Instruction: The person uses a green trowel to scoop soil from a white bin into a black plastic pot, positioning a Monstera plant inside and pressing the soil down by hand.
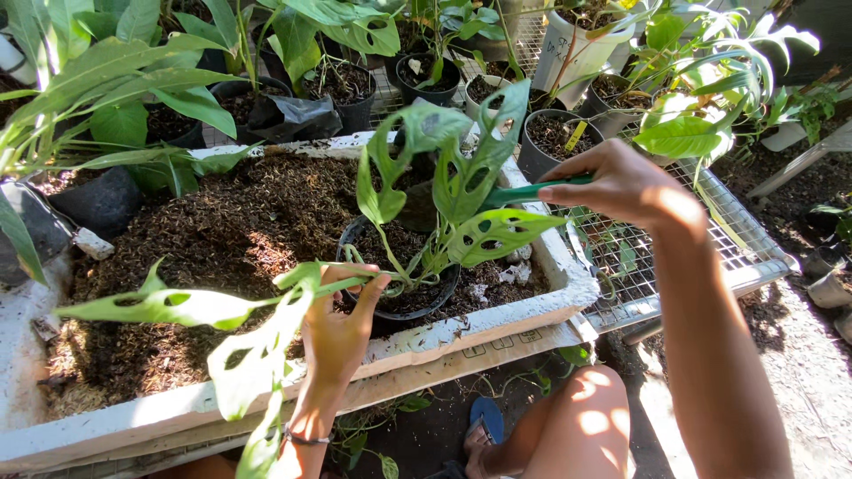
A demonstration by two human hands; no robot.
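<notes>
- Left hand point(337, 333) rested at the near rim of a black pot point(401, 306), fingers curled together around a green stem point(342, 284) that ran off to the left.
- The stem carried large holed leaves point(240, 341) hanging over the near wall of the tray point(497, 324), in front of the left forearm.
- Right hand point(621, 186) was held above the far right corner of the tray, fingers clamped on the handle of a green trowel point(524, 192).
- The trowel's blade end was hidden behind the plant's leaves; its contents could not be determined.
- The pot stood in the tray, at its right side, bedded in brown potting mix point(222, 239). It held a plant point(461, 195) with upright, perforated leaves.
- The mix filled most of the tray, heaped higher toward the left and centre.
- The tray was white, its walls worn and soiled, and sat on a wire mesh bench point(710, 239).
- Behind the tray stood a row of potted plants point(346, 84) in black pots, with a white pot point(577, 44) farther right.
- Broad-leaved foliage point(106, 80) overhung the tray's far left corner.
- The person's knee point(581, 421) and a blue sandal point(486, 417) showed below the bench, on bare ground.
</notes>
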